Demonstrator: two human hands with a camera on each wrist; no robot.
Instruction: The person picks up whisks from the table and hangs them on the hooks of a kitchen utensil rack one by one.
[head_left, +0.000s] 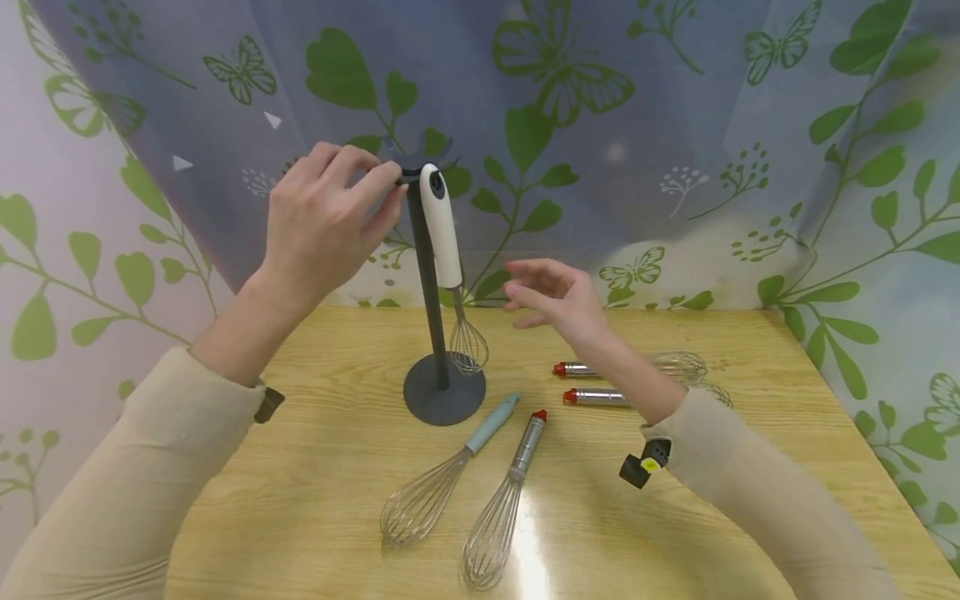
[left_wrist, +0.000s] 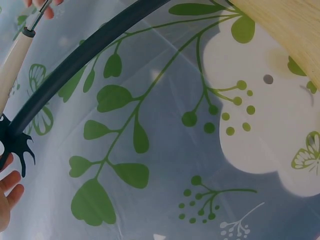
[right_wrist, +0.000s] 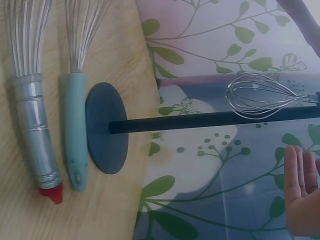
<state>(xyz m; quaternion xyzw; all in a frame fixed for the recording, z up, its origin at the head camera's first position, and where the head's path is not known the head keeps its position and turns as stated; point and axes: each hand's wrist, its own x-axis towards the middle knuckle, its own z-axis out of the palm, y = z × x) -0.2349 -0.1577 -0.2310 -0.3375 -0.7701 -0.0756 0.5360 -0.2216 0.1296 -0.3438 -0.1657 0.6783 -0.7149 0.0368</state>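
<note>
A dark utensil stand with a hooked top stands upright on its round base. From its top hangs a whisk with a white handle, wires downward beside the post. My left hand is up at the stand's top, thumb and fingertips pinching the edge of the hooked part; in the left wrist view its fingers show beside the hooks. My right hand is in the air to the right of the hanging whisk, apart from it, fingers loosely extended and holding nothing. In the right wrist view the whisk's wire loops lie alongside the post.
Before the base, a whisk with a light-blue handle and a silver-handled whisk with a red tip lie on the wooden table. Two more red-tipped whisks lie under my right forearm. A patterned curtain hangs behind.
</note>
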